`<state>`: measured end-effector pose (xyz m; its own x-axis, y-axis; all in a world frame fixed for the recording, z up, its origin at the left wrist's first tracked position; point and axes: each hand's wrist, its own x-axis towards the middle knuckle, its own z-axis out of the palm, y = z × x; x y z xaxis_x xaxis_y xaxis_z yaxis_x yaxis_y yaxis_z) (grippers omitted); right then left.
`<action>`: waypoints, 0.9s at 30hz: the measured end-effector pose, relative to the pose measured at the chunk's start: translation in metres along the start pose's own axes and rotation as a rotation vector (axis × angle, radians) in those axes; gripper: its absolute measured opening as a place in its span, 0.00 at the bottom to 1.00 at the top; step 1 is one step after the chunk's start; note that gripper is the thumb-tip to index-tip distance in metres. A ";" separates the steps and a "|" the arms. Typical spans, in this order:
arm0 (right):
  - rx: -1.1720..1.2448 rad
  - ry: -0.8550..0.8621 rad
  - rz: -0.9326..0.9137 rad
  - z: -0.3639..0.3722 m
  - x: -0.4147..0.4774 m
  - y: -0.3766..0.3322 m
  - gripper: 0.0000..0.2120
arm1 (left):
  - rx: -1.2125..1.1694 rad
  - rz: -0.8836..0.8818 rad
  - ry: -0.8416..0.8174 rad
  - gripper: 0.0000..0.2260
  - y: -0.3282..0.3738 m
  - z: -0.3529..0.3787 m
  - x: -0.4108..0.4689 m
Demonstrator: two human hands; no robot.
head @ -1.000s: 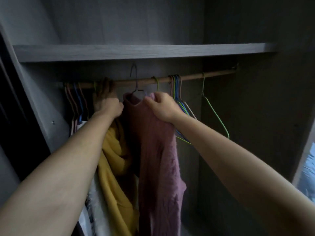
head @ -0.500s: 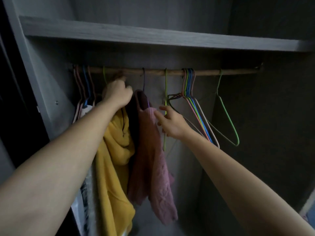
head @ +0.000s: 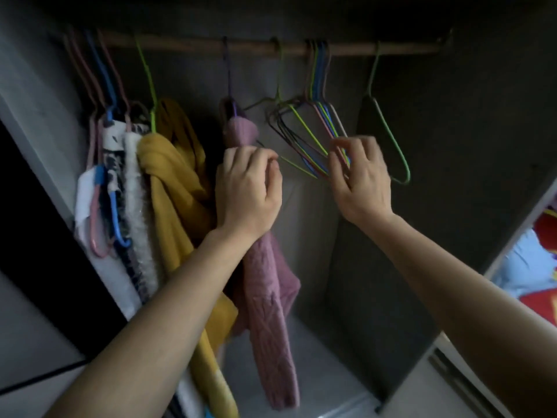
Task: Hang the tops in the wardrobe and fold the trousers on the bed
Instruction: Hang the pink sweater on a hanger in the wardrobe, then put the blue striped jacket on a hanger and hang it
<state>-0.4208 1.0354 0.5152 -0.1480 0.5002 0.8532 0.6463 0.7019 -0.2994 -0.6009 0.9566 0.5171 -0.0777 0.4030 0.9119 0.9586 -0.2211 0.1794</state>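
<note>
Wardrobe (head: 467, 131): interior, dim, viewed down along two bare forearms.

Rail (head: 187, 46): wooden, across the top from left wall to right.

Sweater (head: 271, 282): pink, cable-knit. Hung near the middle of the rail on a purple hanger (head: 228, 73); collar bunched just under the hook, body drooping long and narrow toward the wardrobe floor. Touching the yellow top (head: 174, 182) on the left.

Left grip (head: 248, 188): back turned to the camera, fingers curled on the sweater just under the collar, grasping the knit; thumb on the side of the loose hangers (head: 318, 82).

Right grip (head: 360, 179): up at the hangers, thumb and forefinger pinched on the lower wires of the bunch, other fingers bent behind.

Hangers: thin wire, green, blue, pink and dark; hooks packed together on the rail right of the sweater, frames fanned out and tangled lower down.

Green hanger (head: 388, 137): single, bare, on the rail right of the bunch and apart from it, lower loop just beyond the right grip.

Yellow top: on a green-hooked hanger left of the sweater, thick folds, hem hidden behind the left forearm.

Further left: white fuzzy garment (head: 134, 182), black-and-white patterned garment (head: 111, 140), pink and blue hangers (head: 114, 212), all pressed close by the left wall.

Right edge, outside the wardrobe: blue and red cloth (head: 530, 260), blurred, kind not clear.
</note>
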 end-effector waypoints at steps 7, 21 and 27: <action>-0.377 -0.074 0.151 -0.054 -0.120 0.040 0.24 | -0.025 0.146 -0.061 0.09 0.045 0.035 -0.060; -0.850 -0.081 0.632 -0.305 -0.303 0.007 0.27 | -0.472 0.360 -0.417 0.12 0.249 -0.012 -0.141; -1.022 -0.001 0.853 -0.440 -0.454 -0.109 0.26 | -0.671 0.508 -0.552 0.13 0.385 -0.103 -0.228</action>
<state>-0.0941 0.5086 0.3481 0.5814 0.5910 0.5591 0.8039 -0.5232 -0.2829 -0.2422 0.6880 0.4161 0.5986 0.4393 0.6699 0.4770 -0.8673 0.1424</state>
